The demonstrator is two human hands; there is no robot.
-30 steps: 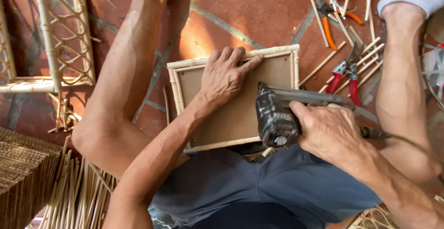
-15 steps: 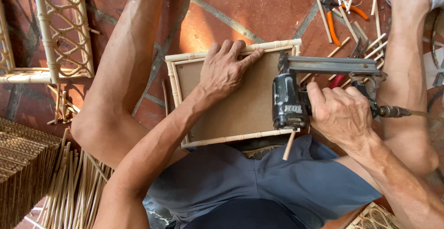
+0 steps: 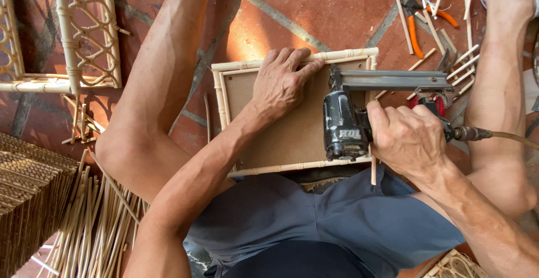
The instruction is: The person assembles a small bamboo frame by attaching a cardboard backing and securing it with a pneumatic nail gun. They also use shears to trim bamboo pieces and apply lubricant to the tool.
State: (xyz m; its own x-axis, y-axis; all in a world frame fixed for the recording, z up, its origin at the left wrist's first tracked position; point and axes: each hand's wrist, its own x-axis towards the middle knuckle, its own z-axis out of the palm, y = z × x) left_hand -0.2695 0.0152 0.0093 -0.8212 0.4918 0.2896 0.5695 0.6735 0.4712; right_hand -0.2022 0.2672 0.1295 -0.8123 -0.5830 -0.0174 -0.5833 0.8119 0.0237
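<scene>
The left hand [image 3: 282, 81] lay flat, fingers spread, pressing the far-left part of a rectangular rattan-edged frame [image 3: 292, 137] with a brown board panel, which rested across the person's lap above the tiled floor [image 3: 314, 3]. The right hand [image 3: 410, 140] was wrapped tight around the grip of a pneumatic nail gun [image 3: 351, 123], just to the right of the left hand. The gun's body stood over the panel near the frame's right edge, its long grey magazine [image 3: 393, 80] running rightward past that edge. The frame's long axis ran left to right under both hands. The nose seemed to rest on the near rail, though the gun's body hid the contact. Beyond the right hand, orange-handled pliers [image 3: 418, 22] and loose rattan sticks [image 3: 455, 70] crowded the floor; left of the left hand, the floor lay more open.
</scene>
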